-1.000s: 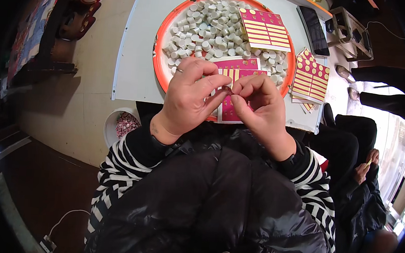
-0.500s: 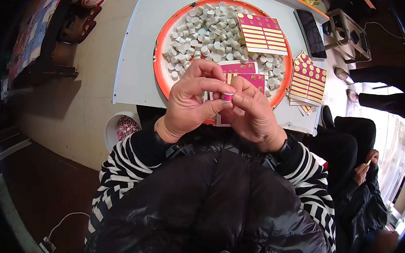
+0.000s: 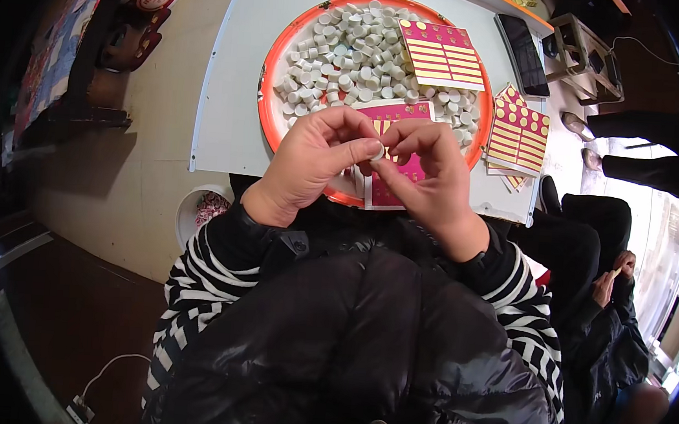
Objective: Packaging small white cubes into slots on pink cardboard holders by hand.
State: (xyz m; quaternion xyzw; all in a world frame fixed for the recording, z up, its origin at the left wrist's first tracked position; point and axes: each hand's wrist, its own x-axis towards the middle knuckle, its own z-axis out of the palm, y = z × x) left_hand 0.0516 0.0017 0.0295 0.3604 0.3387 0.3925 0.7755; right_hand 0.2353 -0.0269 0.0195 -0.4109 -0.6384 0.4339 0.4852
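A small white cylindrical cap (image 3: 377, 152) sits at the meeting fingertips of both hands, above the near edge of the tray. My left hand (image 3: 309, 156) pinches it with the thumb over it. My right hand (image 3: 441, 184) has its bent fingers and thumb closed in at the cap's other side; the fingers partly hide it. Under the hands lie magenta sticker sheets (image 3: 413, 170) with gold marks. Many loose white caps (image 3: 351, 43) fill the round orange-rimmed tray (image 3: 266, 112), and another magenta and yellow sticker sheet (image 3: 443, 55) rests on them at the right.
More sticker sheets (image 3: 518, 138) are stacked on the white table (image 3: 233, 94) right of the tray, with a black phone (image 3: 522, 55) behind them. A white bucket (image 3: 187, 221) holding small pink-and-white pieces stands at the lower left. Another person (image 3: 604, 309) sits to the right.
The pink band seen around the cap is out of sight now, with its plain white face showing. My right hand's fingers have lifted and spread slightly; my left hand has shifted slightly left.
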